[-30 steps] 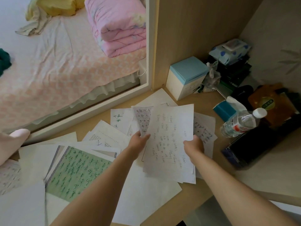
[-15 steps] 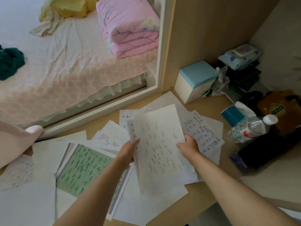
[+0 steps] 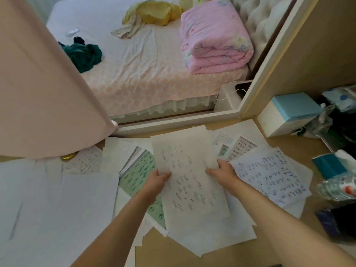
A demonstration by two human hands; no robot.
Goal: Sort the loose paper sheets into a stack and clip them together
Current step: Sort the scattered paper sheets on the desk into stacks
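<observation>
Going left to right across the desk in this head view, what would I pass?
On the desk: blank white sheets → green-lined sheet → left hand → held handwritten sheet → right hand → blue-ink sheet → teal pack.

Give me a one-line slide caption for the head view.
Left hand and right hand grip a handwritten sheet over loose papers scattered on a wooden desk beside a bed.

Both bare forearms reach forward from below, angling slightly toward each other. The left hand [image 3: 157,181] pinches a sheet [image 3: 185,157] at its left edge, thumb on top and fingers hidden beneath. The right hand [image 3: 224,173], level with it and a little farther forward, grips the opposite edge the same way.
</observation>
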